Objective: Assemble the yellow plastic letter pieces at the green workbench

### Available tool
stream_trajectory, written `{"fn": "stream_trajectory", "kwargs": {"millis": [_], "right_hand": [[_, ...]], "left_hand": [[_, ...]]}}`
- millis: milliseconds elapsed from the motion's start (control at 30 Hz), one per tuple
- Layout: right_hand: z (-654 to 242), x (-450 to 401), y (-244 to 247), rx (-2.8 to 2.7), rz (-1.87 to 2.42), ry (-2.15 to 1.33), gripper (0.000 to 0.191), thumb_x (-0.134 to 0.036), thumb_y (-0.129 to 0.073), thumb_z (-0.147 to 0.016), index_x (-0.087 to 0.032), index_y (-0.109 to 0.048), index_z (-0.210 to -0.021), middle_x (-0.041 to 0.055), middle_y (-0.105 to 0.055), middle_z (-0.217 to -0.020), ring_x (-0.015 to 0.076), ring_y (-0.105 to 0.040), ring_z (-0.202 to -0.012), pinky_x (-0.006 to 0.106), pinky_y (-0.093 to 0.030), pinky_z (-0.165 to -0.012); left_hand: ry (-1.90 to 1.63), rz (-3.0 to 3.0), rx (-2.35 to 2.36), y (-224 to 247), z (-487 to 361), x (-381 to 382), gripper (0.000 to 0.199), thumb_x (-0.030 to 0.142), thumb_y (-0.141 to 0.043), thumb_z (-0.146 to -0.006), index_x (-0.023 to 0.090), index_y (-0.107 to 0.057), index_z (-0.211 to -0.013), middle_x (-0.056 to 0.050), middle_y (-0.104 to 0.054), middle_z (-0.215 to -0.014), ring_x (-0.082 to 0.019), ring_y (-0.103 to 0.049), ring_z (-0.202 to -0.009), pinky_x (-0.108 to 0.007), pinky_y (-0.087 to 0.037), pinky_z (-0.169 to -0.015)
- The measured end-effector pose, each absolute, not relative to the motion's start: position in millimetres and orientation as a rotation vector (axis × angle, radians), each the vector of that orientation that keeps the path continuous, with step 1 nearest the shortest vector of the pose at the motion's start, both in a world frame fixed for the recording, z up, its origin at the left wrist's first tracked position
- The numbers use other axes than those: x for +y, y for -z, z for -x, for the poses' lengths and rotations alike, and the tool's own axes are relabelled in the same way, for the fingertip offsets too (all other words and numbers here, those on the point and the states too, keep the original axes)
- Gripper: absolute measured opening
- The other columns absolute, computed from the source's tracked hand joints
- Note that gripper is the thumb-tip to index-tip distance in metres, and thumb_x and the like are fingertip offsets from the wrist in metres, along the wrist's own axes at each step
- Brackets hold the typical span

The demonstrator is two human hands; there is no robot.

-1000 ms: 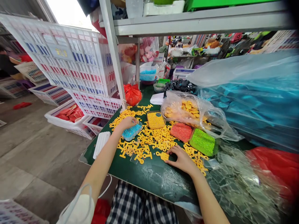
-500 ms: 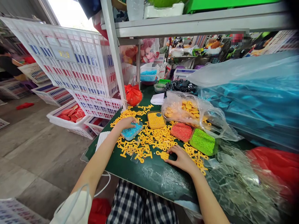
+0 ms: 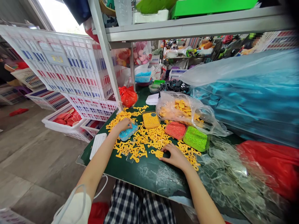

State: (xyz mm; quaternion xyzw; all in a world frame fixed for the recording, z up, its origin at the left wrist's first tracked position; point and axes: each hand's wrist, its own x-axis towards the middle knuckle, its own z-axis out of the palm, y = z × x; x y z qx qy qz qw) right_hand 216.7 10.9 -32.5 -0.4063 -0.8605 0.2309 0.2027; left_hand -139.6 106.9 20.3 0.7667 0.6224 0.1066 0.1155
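Note:
My left hand reaches into a clear tray of small blue beads, its fingers bent down and pinched together at the beads. What they hold, if anything, is too small to see. Between the thumb and fingers of my right hand is the edge of a flat yellow plastic piece with a ring at one end, low over the green table. Many similar yellow pieces lie scattered around both hands. Trays of yellow beads, red beads and green beads stand beyond my right hand.
A clear bag of yellow pieces lies behind the trays. Transparent flat pieces are heaped at the right, beside a red bag. A shelf post rises at the left, near stacked white crates.
The view has shifted slightly, so the table scene sits further left. My left hand stays at the blue beads and my right hand keeps its grip on the yellow piece.

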Motion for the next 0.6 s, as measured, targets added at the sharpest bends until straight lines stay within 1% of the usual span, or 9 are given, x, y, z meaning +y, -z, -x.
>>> {"fn": "stream_trajectory", "kwargs": {"millis": [67,133,233,300,333,367,467,600], "right_hand": [[-216,11,31,-2.42,1.129,-0.639,0.026,-0.037,-0.078,-0.075,-0.022,-0.062,-0.087,0.0035,-0.064,-0.087,0.0231,-0.056,-0.089,0.035,-0.046,-0.079],[-215,10,28,-2.432,1.131,-0.634,0.027,-0.036,-0.079,-0.074,-0.022,-0.063,-0.089,0.0038,-0.064,-0.087,0.0236,-0.056,-0.089,0.035,-0.046,-0.078],[-212,7,23,-2.438,1.135,-0.625,0.029,-0.037,-0.081,-0.073,-0.022,-0.065,-0.091,0.0047,-0.064,-0.092,0.0245,-0.056,-0.094,0.037,-0.045,-0.084],[-211,6,21,-2.439,1.135,-0.633,0.03,-0.038,-0.082,-0.072,-0.021,-0.066,-0.092,0.0049,-0.064,-0.095,0.0245,-0.056,-0.097,0.037,-0.044,-0.087],[-211,6,21,-2.438,1.135,-0.64,0.032,-0.039,-0.082,-0.071,-0.021,-0.066,-0.092,0.0048,-0.064,-0.095,0.0244,-0.056,-0.098,0.037,-0.044,-0.088],[-211,7,21,-2.435,1.138,-0.645,0.035,-0.041,-0.083,-0.07,-0.021,-0.067,-0.093,0.0047,-0.063,-0.095,0.0243,-0.056,-0.098,0.036,-0.044,-0.087],[-213,9,21,-2.421,1.155,-0.628,0.04,-0.045,-0.085,-0.066,-0.021,-0.069,-0.095,0.0042,-0.062,-0.094,0.0239,-0.054,-0.097,0.035,-0.043,-0.084],[-217,11,20,-2.413,1.172,-0.615,0.036,-0.046,-0.084,-0.066,-0.022,-0.072,-0.09,0.0029,-0.061,-0.09,0.0227,-0.054,-0.094,0.033,-0.041,-0.08]], "left_hand": [[-0.385,-2.233,1.87,-29,137,101,0.014,0.029,-0.065,-0.08,0.015,-0.069,-0.08,-0.011,-0.066,-0.097,-0.025,-0.06,-0.099,-0.034,-0.047,-0.09],[-0.47,-2.226,1.91,-40,131,91,0.02,0.031,-0.057,-0.088,0.015,-0.07,-0.088,-0.011,-0.064,-0.102,-0.025,-0.058,-0.102,-0.037,-0.045,-0.093],[-0.695,-2.207,1.885,-53,102,66,0.03,0.038,-0.048,-0.095,0.018,-0.07,-0.094,-0.008,-0.063,-0.106,-0.023,-0.057,-0.103,-0.036,-0.045,-0.094],[-0.942,-2.143,1.763,-53,71,45,0.029,0.043,-0.053,-0.093,0.02,-0.071,-0.091,-0.006,-0.063,-0.104,-0.023,-0.057,-0.101,-0.034,-0.046,-0.091],[-0.987,-2.131,1.68,-49,54,35,0.029,0.044,-0.054,-0.092,0.021,-0.072,-0.09,-0.005,-0.063,-0.102,-0.023,-0.057,-0.1,-0.034,-0.046,-0.091],[-0.977,-2.128,1.598,-43,37,25,0.029,0.045,-0.055,-0.092,0.022,-0.073,-0.087,-0.005,-0.063,-0.1,-0.022,-0.058,-0.099,-0.034,-0.046,-0.09],[-0.772,-2.165,1.406,-19,-3,7,0.032,0.045,-0.055,-0.091,0.022,-0.074,-0.081,-0.005,-0.064,-0.094,-0.022,-0.059,-0.094,-0.035,-0.046,-0.088],[-0.559,-2.197,1.386,9,-20,5,0.029,0.043,-0.056,-0.091,0.022,-0.075,-0.084,-0.007,-0.066,-0.094,-0.023,-0.059,-0.093,-0.037,-0.045,-0.085]]}}
